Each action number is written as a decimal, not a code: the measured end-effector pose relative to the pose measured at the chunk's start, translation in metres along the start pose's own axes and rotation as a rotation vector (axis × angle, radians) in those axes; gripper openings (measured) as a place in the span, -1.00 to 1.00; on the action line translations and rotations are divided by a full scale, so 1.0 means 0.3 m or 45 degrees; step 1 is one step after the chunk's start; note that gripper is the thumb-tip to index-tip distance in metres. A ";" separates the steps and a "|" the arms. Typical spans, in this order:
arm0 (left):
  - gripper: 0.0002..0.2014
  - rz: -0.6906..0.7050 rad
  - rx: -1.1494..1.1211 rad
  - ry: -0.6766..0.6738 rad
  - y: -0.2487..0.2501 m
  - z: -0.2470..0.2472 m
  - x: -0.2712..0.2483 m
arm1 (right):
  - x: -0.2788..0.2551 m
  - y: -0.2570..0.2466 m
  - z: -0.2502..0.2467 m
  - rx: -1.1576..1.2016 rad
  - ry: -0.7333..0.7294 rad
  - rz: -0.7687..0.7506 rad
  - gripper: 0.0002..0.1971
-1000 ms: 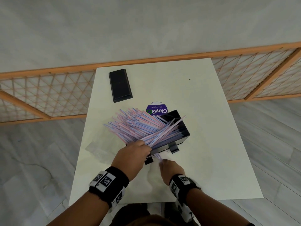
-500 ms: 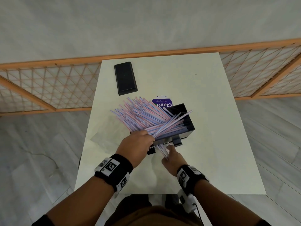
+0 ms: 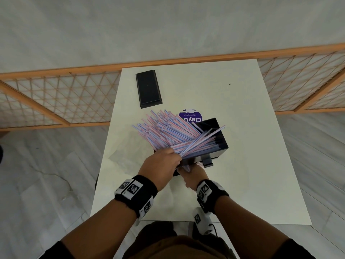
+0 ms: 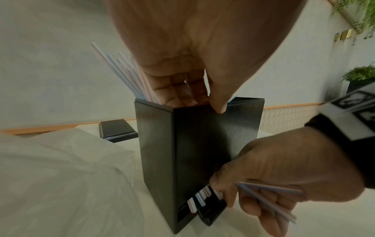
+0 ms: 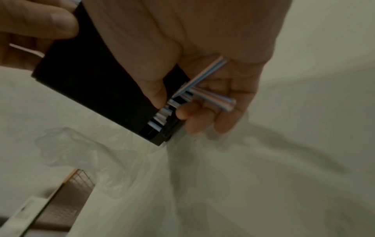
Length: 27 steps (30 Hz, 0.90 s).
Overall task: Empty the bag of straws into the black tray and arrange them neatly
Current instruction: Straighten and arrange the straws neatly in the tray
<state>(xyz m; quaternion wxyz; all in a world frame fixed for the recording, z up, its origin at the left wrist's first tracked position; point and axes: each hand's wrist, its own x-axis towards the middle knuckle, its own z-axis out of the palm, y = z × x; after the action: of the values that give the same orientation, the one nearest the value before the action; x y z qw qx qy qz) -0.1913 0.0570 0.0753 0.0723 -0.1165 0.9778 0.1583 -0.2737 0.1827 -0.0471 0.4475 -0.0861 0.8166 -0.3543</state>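
Left hand [image 3: 162, 164] is curled over the top rim of the black tray [image 3: 222, 144], thumb on its front wall, fingers pressing the fanned straws [image 3: 168, 130] inside. Right hand [image 3: 193, 174], lower at the tray's front slot, pinches a few straws in bent fingers. The tray stands on the white bench [image 3: 242, 184]; the emptied clear bag [image 3: 128, 152] lies left of it.

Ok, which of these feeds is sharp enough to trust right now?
Head view: sharp and evenly lit, edges bowed by the wide lens. Left wrist: black tray fairly crisp, left hand a close blur. Right wrist: dim, motion-smeared; straws in the right hand streaky.
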 end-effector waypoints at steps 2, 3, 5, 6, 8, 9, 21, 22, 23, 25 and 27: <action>-0.81 -0.004 -0.004 0.000 0.000 -0.001 -0.001 | 0.009 -0.008 0.002 -0.108 -0.058 -0.006 -0.70; -0.82 -0.001 -0.004 0.001 0.001 -0.003 0.000 | 0.012 -0.011 -0.001 -0.095 -0.060 0.005 -0.64; -0.81 -0.006 -0.009 -0.014 0.004 -0.006 0.001 | 0.020 -0.017 -0.008 -0.079 -0.024 0.032 -0.50; -0.81 -0.010 -0.011 -0.025 0.006 -0.009 0.001 | 0.022 -0.021 -0.007 -0.117 -0.004 0.040 -0.50; -0.80 -0.011 -0.016 -0.025 0.009 -0.015 0.002 | 0.024 -0.027 0.000 -0.192 0.040 0.042 -0.61; -0.81 -0.013 -0.012 -0.026 0.010 -0.017 0.003 | 0.026 -0.027 0.007 -0.229 0.068 0.042 -0.68; -0.80 -0.025 0.017 -0.038 -0.004 -0.028 0.014 | -0.009 0.031 -0.018 -0.935 0.050 -0.062 -0.60; -0.80 -0.018 0.012 -0.030 -0.007 -0.027 0.016 | -0.017 0.050 -0.027 -1.000 0.025 -0.058 -0.62; -0.80 -0.015 0.003 -0.025 -0.011 -0.028 0.018 | -0.031 0.065 -0.038 -1.052 0.008 -0.063 -0.63; -0.80 -0.008 -0.006 0.003 -0.022 -0.028 0.018 | -0.055 0.101 -0.057 -1.114 -0.038 -0.050 -0.63; -0.80 -0.007 -0.014 0.017 -0.032 -0.025 0.016 | -0.091 0.136 -0.077 -1.170 -0.091 -0.027 -0.63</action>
<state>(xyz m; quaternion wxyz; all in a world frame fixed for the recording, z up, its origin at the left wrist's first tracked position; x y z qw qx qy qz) -0.1942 0.0448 0.0786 0.0654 -0.1205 0.9771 0.1628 -0.2688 0.2367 -0.0474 0.3872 -0.2961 0.8721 0.0430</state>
